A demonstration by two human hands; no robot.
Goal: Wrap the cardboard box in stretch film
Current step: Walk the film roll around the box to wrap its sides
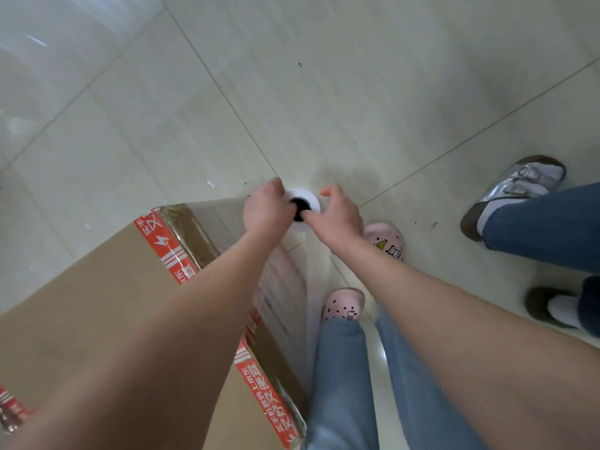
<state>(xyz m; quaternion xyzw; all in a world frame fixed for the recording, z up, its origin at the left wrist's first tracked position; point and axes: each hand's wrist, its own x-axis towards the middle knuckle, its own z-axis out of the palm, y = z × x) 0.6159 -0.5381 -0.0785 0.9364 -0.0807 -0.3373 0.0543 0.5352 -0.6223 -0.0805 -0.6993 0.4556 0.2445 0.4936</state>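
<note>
A large brown cardboard box (84, 306) with red printed tape along its edges stands on the floor at lower left. Just past its far corner I hold a white stretch film roll (308, 198) upright, seen from its top end with a dark core hole. My left hand (264, 209) grips the roll's left side. My right hand (337, 216) grips the right side, with a finger at the core. A clear sheet of film (285, 287) runs from the roll down along the box's right face, over the tape.
The floor is pale glossy tile (324, 76). My feet in pink clogs (344, 306) and blue jeans stand right beside the box. Another person's feet in silver sandals (513, 193) and jeans stand at the right edge.
</note>
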